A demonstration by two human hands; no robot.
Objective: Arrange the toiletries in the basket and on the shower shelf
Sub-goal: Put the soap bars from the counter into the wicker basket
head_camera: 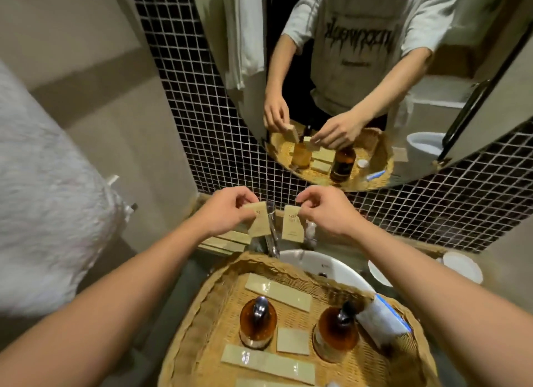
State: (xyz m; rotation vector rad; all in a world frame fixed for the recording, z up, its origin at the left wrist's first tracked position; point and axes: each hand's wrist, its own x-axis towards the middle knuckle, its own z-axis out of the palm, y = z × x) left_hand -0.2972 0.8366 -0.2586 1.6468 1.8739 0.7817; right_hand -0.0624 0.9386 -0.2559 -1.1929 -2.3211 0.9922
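**Two sachets held above the faucet, basket below**

Pinching a small tan paper sachet (258,218) with the left hand (223,213), thumb and curled fingertips closing on its upper left corner; sachet hanging tilted below and to the right of the fingers, just left of the chrome faucet (272,234). Pinching a second tan paper sachet with a wavy printed mark (292,223) with the right hand (328,213), fingers gripping its top right edge; sachet hanging nearly upright below the fingertips, just right of the faucet. Both sachets apart from each other, faucet showing between them.

Sitting below, over the white round basin (323,264): a shallow woven wicker basket (207,309). Lying in it: three long pale flat packets (278,291), one small pale square packet (293,340), two round amber pump bottles (257,323) standing upright, and a white tube with blue print (383,320) leaning against the right rim. Fourth packet at the bottom edge, partly cut off.

Reflecting hands, sachets and basket in the oval mirror (476,104) on the dark mosaic tile wall (184,98).
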